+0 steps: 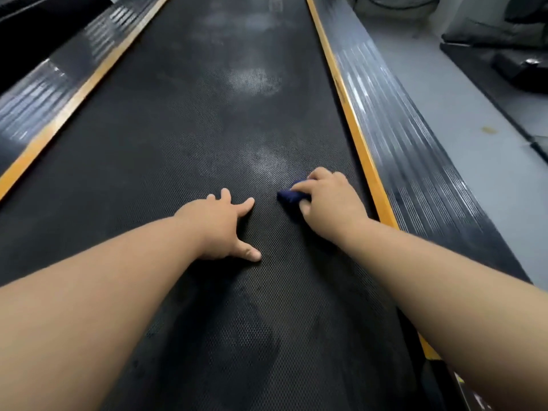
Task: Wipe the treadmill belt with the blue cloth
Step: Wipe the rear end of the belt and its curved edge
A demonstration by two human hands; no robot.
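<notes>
The black textured treadmill belt (184, 137) runs away from me down the middle of the head view, with pale dusty patches further up. My right hand (329, 200) grips a bunched dark blue cloth (292, 195) and holds it down on the belt near the right edge; only a small part of the cloth shows under the fingers. My left hand (221, 225) lies flat on the belt beside it, fingers spread, holding nothing.
Yellow strips (354, 126) border the belt on both sides, with ribbed black side rails (406, 137) beyond them. A grey floor (462, 120) lies to the right, with dark equipment (522, 69) at the far right. Another dark machine (32, 34) stands at the upper left.
</notes>
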